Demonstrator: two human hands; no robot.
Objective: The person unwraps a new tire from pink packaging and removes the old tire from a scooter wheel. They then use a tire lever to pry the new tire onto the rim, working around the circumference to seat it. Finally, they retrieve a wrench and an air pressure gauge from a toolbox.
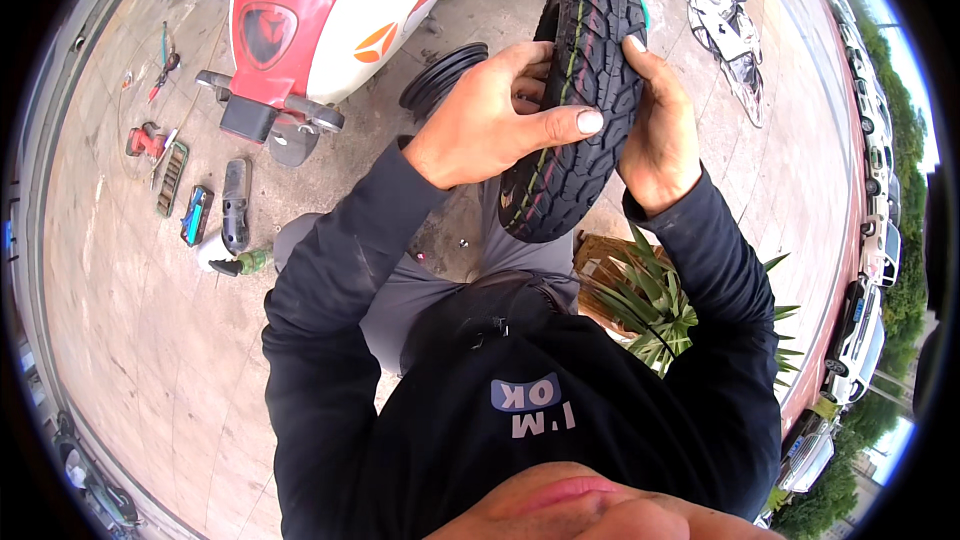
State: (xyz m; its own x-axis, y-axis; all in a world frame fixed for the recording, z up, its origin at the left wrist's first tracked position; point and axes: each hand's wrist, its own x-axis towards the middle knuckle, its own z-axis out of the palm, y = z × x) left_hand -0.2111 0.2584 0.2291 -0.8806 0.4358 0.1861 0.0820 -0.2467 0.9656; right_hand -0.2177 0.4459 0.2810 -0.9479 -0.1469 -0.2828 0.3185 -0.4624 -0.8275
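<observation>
I hold a black tyre point(575, 170) upright in front of me, its tread marked with coloured lines. My left hand point(500, 115) grips it from the left, thumb lying on the tread and fingers curled into the near side. My right hand point(655, 130) grips its right side, thumb pressed near the upper tread. Just left of the tyre, a black ribbed round part point(430, 75) stands on the ground, partly behind my left hand. The red and white scooter body point(310, 30) is beyond it.
Pliers point(163, 75), a red tool point(145, 145), cases point(195, 215) and a dark cylindrical part point(236, 200) lie on the paving point(170, 330) at left. A plant point(660, 300) and cardboard point(600, 260) are near my right knee; crumpled covers point(725, 50) lie behind; parked cars point(855, 340) line the right.
</observation>
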